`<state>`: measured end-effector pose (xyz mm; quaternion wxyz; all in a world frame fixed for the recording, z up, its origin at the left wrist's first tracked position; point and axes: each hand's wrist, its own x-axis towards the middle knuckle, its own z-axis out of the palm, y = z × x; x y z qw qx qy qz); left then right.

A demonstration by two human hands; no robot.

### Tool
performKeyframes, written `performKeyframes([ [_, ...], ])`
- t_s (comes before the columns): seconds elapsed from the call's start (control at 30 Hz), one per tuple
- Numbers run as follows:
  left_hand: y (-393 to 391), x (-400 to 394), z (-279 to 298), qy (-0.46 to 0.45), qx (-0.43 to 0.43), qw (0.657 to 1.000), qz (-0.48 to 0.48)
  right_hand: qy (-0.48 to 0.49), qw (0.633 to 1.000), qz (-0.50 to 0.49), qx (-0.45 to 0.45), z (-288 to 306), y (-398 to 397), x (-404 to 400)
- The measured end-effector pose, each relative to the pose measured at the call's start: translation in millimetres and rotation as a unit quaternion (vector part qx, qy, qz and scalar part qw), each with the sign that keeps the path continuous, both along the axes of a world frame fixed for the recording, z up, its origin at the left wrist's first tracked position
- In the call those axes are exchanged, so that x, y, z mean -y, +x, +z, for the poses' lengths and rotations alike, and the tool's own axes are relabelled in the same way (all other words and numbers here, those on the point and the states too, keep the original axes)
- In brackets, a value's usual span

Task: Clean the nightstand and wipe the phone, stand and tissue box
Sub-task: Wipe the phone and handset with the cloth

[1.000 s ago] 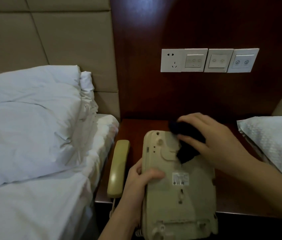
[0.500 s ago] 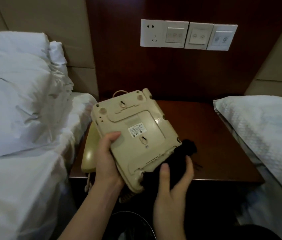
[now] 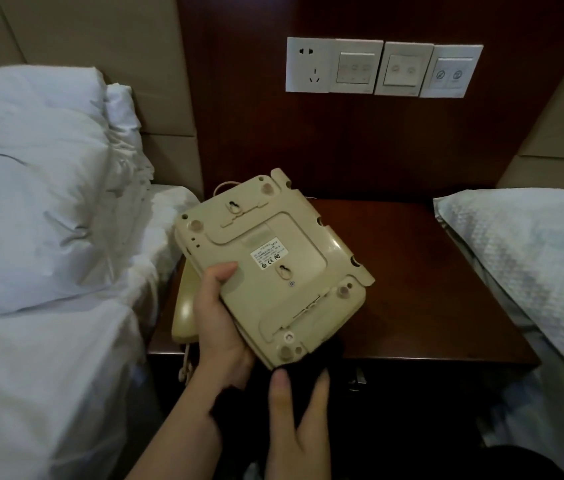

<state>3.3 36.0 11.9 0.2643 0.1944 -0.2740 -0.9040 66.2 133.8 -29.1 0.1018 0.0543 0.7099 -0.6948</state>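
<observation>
A beige phone base is held upside down above the dark wooden nightstand, its underside with a label facing me. My left hand grips its left edge, thumb on the underside. My right hand holds a black cloth against the base's near edge, thumb and a finger showing on either side of the cloth. The beige handset lies on the nightstand's left side, half hidden by my left hand, its cord hanging over the front edge. No tissue box or stand is in view.
A white bed with pillows borders the nightstand on the left. A second bed with a textured white pillow lies on the right. A socket and switch plates sit on the dark wood wall panel behind.
The phone base has turned and tilted. My right hand with the cloth went from the base's far underside down to its near edge and now sits lower, under that edge.
</observation>
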Motion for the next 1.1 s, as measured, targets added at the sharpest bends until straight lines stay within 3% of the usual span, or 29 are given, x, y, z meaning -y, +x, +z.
performKeyframes([
  [0.1, 1.3, -1.1, -0.2, -0.011, -0.014, 0.999, 0.039, -0.064, 0.998, -0.022, 0.010, 7.6, -23.9, -2.1],
  [0.23, 2.1, 1.8, -0.5, -0.001, -0.030, 0.999, 0.035, -0.096, 0.992, -0.039, -0.074, 20.2, -81.8, -18.8],
  [0.47, -2.5, 10.1, -15.5, 0.023, -0.040, 0.996, 0.077, -0.011, 0.990, 0.118, -0.070, -8.8, -33.4, -23.4],
  [0.6, 3.6, 12.5, -3.3, 0.012, -0.021, 0.998, 0.060, 0.038, 0.986, 0.064, -0.147, -5.7, -53.4, -62.2],
  [0.8, 4.9, 6.6, -3.9, -0.003, 0.004, 1.000, 0.002, 0.147, 0.921, 0.070, -0.355, 32.0, -117.8, -91.1],
  [0.97, 15.9, 7.0, 1.5, -0.013, 0.017, 1.000, -0.006, 0.283, 0.868, 0.209, -0.352, 27.1, -140.4, -93.2],
  [1.07, 15.2, 14.9, 10.5, -0.009, 0.028, 1.000, 0.010, 0.389, 0.814, 0.255, -0.348, 11.3, -132.3, -111.8],
  [1.1, 14.2, 17.8, 14.4, -0.013, 0.034, 0.999, 0.016, 0.391, 0.815, 0.249, -0.348, 9.5, -132.5, -116.7],
])
